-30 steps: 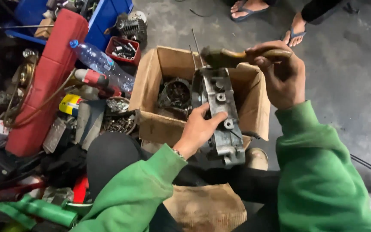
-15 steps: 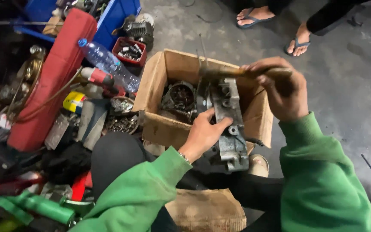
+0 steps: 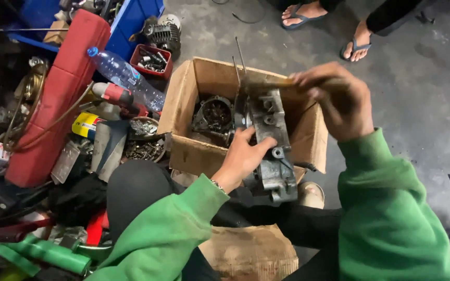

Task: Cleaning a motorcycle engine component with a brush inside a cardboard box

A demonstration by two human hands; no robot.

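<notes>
My left hand [image 3: 243, 156] grips the side of a grey cast-metal engine part [image 3: 271, 136] that leans over the near edge of an open cardboard box [image 3: 194, 151]. My right hand [image 3: 337, 99] is closed around the wooden handle of a tool [image 3: 266, 83], held above the top of the metal part and blurred by motion. Thin metal rods [image 3: 239, 56] stick up from the part. Inside the box lies a round dark engine piece [image 3: 213, 117]. Both arms wear green sleeves.
Clutter fills the left: a red padded seat [image 3: 58, 99], a plastic water bottle [image 3: 123, 78], a red tray of bolts [image 3: 151, 60], a blue crate [image 3: 131, 23], green pipes [image 3: 42, 252]. Another person's sandalled feet [image 3: 329, 21] stand at the top. Grey concrete floor lies to the right.
My right hand with the tool has shifted down and left, closer to the top of the metal part. My left hand keeps its grip on the part.
</notes>
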